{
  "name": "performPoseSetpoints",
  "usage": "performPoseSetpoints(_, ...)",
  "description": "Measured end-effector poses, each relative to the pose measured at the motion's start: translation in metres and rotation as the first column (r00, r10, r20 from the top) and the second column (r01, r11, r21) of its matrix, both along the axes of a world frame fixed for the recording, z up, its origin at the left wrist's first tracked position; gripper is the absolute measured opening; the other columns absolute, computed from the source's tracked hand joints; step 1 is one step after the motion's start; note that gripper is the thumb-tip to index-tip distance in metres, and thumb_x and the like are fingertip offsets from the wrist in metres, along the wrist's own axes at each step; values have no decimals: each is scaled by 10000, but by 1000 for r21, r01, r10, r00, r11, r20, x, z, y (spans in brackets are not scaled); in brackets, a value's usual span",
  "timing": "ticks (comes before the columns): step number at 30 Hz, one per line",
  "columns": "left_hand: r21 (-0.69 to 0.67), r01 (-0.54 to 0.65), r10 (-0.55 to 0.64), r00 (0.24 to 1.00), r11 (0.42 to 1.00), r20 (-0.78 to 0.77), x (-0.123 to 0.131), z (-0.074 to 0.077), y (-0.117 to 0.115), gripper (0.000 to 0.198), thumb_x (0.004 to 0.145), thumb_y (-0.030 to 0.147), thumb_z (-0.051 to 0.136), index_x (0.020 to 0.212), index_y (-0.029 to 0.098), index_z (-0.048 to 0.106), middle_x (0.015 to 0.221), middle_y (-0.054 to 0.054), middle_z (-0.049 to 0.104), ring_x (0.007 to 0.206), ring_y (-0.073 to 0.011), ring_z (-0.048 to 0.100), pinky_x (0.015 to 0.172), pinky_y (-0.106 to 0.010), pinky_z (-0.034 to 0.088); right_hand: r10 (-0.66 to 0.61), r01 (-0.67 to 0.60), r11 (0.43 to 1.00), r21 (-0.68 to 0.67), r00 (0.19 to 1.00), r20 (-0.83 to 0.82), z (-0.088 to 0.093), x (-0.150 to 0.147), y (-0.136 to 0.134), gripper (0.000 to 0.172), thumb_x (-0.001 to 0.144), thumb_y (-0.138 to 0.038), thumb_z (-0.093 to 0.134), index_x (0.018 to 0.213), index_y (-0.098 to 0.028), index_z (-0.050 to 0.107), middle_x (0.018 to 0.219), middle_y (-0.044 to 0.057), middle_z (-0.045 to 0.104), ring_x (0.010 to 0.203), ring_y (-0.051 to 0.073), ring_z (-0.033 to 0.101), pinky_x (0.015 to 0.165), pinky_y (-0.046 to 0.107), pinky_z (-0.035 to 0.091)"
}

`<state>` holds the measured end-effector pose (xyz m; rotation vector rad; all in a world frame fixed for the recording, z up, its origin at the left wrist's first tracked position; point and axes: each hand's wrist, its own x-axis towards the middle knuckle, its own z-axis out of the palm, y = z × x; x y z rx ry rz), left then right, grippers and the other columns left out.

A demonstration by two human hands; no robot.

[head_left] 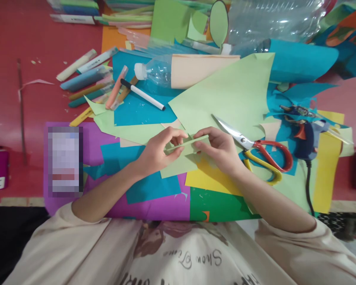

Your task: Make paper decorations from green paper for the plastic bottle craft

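Note:
Between my two hands is a narrow light green paper strip (190,143), seen nearly edge-on. My left hand (158,150) pinches its left end between thumb and fingers. At the other end, the thumb and fingers of my right hand (219,148) close on it. Beneath lie light green paper (225,91), a yellow sheet (213,178) and blue sheets (154,186). Just right of my right hand rest scissors (243,140) with one red and one yellow handle, blades apart.
A glue gun (307,138) with a black cord lies at the right. Behind my hands is a plastic bottle (157,72) wrapped in peach paper. Markers (89,79) are scattered at the left, above a phone (64,158). A large clear bottle (273,23) lies at the back.

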<state>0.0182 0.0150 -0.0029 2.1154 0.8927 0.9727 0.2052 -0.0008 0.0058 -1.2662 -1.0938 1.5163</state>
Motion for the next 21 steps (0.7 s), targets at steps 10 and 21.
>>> performPoseSetpoints(10,240,125,-110,991,963,-75,10,4,-10,224,850,17,472,971,205,470,768,16,586,695,-97,558,651,-202,480,-33,-22,969,-247,976,-217,-4,-5,-5,313,602,-422,802,607,-165,624,502,-34,574,414,59,490,405,199,387)
performPoseSetpoints(21,231,113,-90,990,966,-110,13,-1,-18,198,893,218,540,1063,216,438,899,-35,589,839,-149,599,687,-266,526,33,-34,993,-116,999,-9,5,-8,-7,413,606,-493,775,544,-180,513,455,-58,461,441,59,395,408,212,312)
